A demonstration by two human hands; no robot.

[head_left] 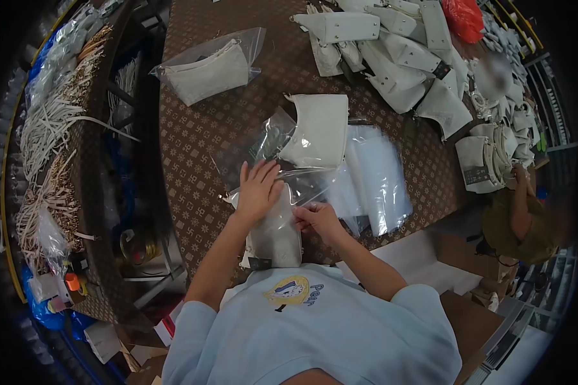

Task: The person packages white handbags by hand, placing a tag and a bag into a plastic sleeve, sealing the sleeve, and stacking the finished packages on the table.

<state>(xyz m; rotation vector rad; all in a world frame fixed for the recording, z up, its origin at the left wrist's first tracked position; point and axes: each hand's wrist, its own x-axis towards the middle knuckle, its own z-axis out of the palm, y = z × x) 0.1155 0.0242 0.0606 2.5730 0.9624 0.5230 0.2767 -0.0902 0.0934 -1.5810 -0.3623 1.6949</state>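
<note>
Close to my body, a white handbag [275,240] lies on the patterned table with clear plastic over part of it. My left hand [258,192] rests on the bag's upper part, fingers stretched out over the plastic. At the bag's right edge, my right hand [315,217] pinches the edge of a clear plastic bag [308,184]. Just beyond my hands lies another white handbag [318,131], with clear film around its lower left. A stack of clear plastic bags [377,179] is to the right of it.
A white handbag in a clear bag [209,74] lies at the far left. Many white handbags [404,58] are heaped at the back right, near a red plastic bag [462,19]. Straps [51,147] hang along a left-hand rack. Another person [520,218] is at the right.
</note>
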